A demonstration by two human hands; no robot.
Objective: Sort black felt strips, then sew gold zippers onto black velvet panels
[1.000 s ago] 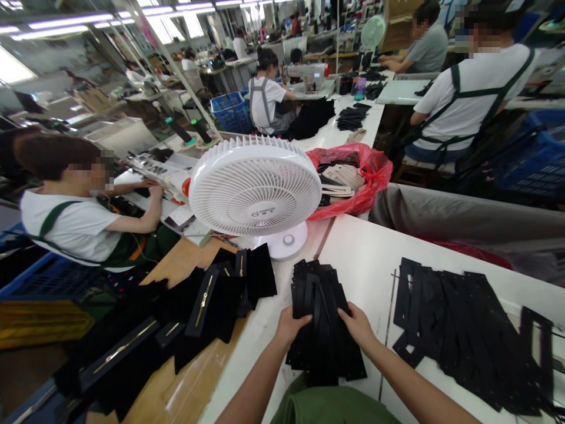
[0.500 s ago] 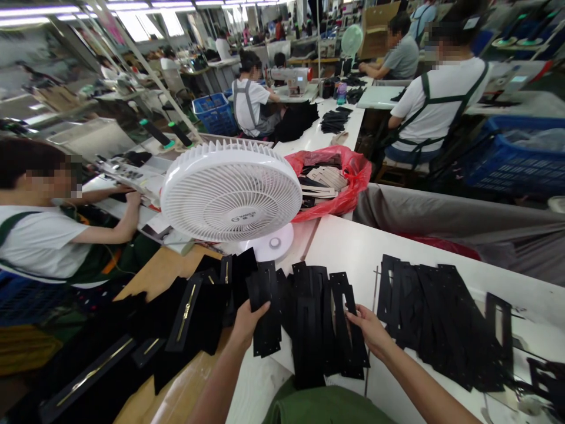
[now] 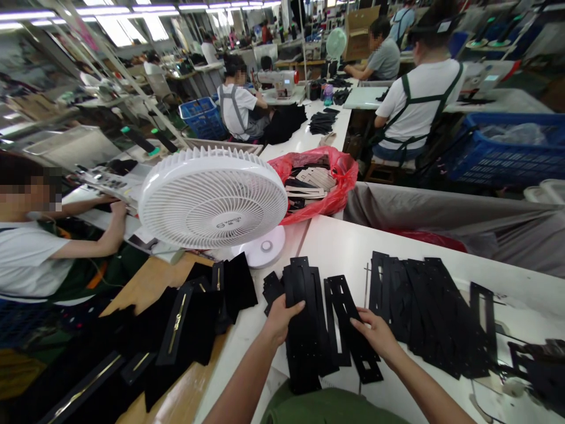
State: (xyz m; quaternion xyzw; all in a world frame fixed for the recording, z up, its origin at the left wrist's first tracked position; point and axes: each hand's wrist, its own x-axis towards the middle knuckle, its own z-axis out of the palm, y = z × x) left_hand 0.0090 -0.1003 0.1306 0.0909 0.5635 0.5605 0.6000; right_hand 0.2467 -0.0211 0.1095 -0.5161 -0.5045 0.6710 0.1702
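Observation:
My left hand (image 3: pixel 282 318) is closed on a stack of black strips (image 3: pixel 302 312), thumb on top, over the white table. A black slotted strip (image 3: pixel 348 315) is pinched between the thumb and fingers of my right hand (image 3: pixel 374 331); it tilts, its lower end toward me. Between the hands lie more black strips, partly overlapping. Just right of my right hand, a spread pile of black slotted pieces (image 3: pixel 428 312) covers the table. To the left, black fabric pieces with gold zippers (image 3: pixel 178 321) rest on a brown board.
A white fan (image 3: pixel 216 200) stands ahead, left of centre. Behind it is a red plastic bag (image 3: pixel 348 176) of cut pieces. A co-worker (image 3: pixel 39 241) sits at the left; others work at sewing machines further off. Machine parts (image 3: pixel 514 386) are at the lower right.
My left hand has moved right, onto the strips in the middle. My right hand has shifted slightly, and its slotted strip now tilts apart from the others. The camera view has turned a little right.

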